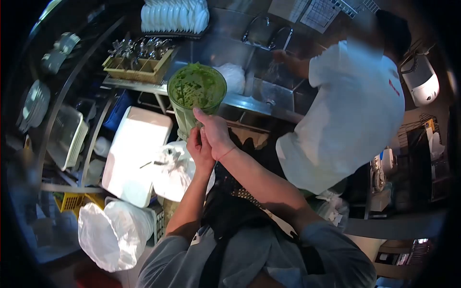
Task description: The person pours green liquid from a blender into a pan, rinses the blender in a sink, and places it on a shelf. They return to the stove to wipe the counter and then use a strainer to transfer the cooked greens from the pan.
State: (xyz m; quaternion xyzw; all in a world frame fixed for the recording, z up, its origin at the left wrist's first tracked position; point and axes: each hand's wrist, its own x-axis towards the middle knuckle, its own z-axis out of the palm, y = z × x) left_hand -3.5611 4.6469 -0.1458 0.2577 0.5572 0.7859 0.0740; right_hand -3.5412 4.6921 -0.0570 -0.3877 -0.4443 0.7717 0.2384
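A large clear container (198, 87) with green leafy bits and froth inside stands out in front of me, its open top facing up. My right hand (214, 130) grips its lower side, with the thumb pointing up along the wall. Below it, my left hand (200, 146) has its fingers closed at the container's lower part, close against the right hand. The container's base is partly hidden behind my hands. Under them sits a bin with a white plastic bag (175, 175) and some waste in it.
A co-worker (345, 115) in a white shirt stands at the right by the metal sink (272, 96). A yellow cutlery rack (139, 71) and stacked white dishes (175, 18) are ahead. A white board (138, 153) and a bagged bin (115, 233) are at the left.
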